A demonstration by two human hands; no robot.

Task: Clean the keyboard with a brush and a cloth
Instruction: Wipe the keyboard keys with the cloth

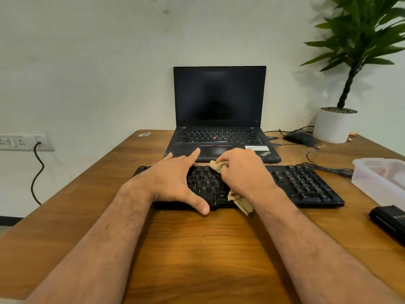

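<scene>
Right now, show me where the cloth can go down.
Bare wood lies left of the keyboard toward the table edge, and in front of it between the forearms. The right side is crowded: plastic container, black case, cables, mouse.

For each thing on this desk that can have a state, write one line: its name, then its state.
Laptop: lid open, screen dark.
Keyboard: flat on the desk, being wiped.
Cloth: bunched in the right hand.
Left hand: open, spread on the keyboard.
Mouse: untouched, beside the plant pot.
Wall socket: one cable plugged in.
</scene>
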